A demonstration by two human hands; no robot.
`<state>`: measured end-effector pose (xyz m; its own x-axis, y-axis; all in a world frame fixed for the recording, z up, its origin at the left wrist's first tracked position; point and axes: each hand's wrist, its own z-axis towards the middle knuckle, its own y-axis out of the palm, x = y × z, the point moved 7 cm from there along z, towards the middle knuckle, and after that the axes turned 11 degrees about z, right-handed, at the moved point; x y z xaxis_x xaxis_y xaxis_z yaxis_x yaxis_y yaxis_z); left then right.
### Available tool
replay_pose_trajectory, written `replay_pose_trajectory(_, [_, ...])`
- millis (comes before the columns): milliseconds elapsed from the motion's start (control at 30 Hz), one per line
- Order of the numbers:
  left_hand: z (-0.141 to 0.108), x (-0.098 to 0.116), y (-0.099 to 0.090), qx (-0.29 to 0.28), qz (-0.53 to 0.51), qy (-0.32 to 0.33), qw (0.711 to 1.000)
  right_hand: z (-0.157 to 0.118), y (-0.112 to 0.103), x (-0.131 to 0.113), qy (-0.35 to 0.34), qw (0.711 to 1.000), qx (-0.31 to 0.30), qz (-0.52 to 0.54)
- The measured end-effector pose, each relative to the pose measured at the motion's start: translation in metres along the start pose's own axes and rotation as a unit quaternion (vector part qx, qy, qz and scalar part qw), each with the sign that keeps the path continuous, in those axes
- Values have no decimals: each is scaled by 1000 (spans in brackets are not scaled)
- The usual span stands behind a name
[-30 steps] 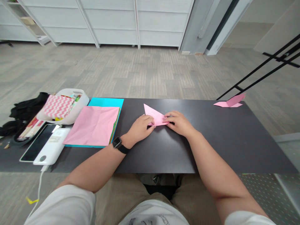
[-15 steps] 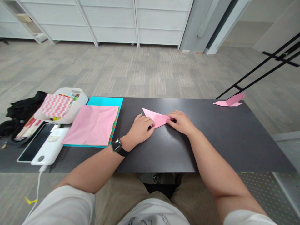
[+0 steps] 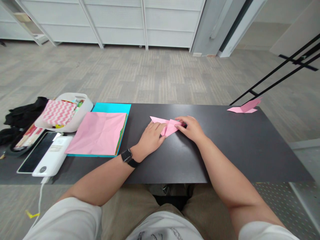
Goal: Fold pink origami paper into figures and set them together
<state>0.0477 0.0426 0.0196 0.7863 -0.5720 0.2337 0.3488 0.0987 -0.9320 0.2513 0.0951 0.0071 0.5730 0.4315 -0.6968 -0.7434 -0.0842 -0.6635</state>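
Observation:
A folded pink paper [image 3: 171, 127] lies on the dark table between my hands, with a pointed tip sticking out at its upper left and a raised fold near its middle. My left hand [image 3: 152, 135], a black watch on its wrist, rests over the paper's left part with the fingers pressed together on it. On the right end of the paper, my right hand [image 3: 190, 128] pinches the edge between thumb and fingers.
A stack of pink sheets [image 3: 97, 133] lies on a blue folder [image 3: 112, 107] at the left. Beyond it are a white basket [image 3: 86, 110], a white power bank [image 3: 52, 156] and a tablet [image 3: 36, 153]. A folded pink figure [image 3: 246, 107] stands at the far right.
The right part of the pink paper has been folded over, so a raised flap now shows in its middle. My left hand has flattened further over the left part.

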Motion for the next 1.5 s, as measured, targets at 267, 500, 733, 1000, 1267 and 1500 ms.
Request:
replay_pose_trajectory(267, [-2,-1,12,-31,11,23,999,3,4,4,10,1000,-1,-9])
replay_pose_trajectory(500, [0,4,9,-43,71,45,996,6,7,5,28,998,-5,-57])
replay_pose_trajectory(733, [5,7,8,-44,63,59,995,4,3,17,64,991,40,-115])
replay_pose_trajectory(1000, [7,0,15,-59,23,62,996,-7,-20,49,170,969,77,-162])
replay_pose_trajectory(1267, [7,0,15,-63,26,55,996,-8,-35,54,178,963,135,-154])
replay_pose_trajectory(1500, [6,-2,13,-53,28,26,998,-6,-1,0,29,995,23,-95])
